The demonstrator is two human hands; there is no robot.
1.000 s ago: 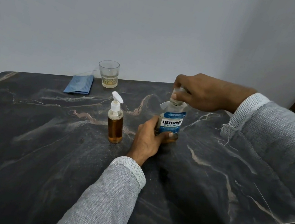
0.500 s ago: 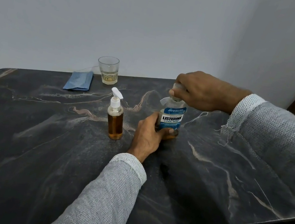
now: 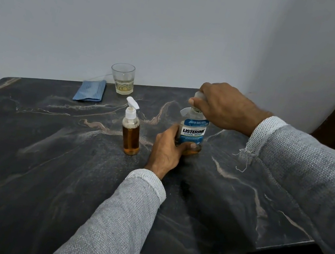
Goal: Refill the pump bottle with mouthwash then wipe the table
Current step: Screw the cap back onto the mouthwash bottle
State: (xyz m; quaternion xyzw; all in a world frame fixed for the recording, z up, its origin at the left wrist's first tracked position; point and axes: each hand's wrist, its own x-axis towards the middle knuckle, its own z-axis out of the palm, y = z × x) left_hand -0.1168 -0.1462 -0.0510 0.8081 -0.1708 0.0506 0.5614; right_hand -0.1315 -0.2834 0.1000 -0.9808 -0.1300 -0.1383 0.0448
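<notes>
The mouthwash bottle (image 3: 193, 131) stands upright near the middle of the dark marbled table (image 3: 44, 161), clear plastic with a blue label reading LISTERINE COOL MINT and a little amber liquid at its base. The left hand (image 3: 166, 149) grips its lower body, thumb across the front; the right hand (image 3: 221, 106) curls over the white cap (image 3: 198, 96). Just left stands the pump bottle (image 3: 131, 130), white pump on, amber liquid nearly to its shoulder. Farther back sit a glass (image 3: 123, 78) and a folded blue cloth (image 3: 90, 90)
</notes>
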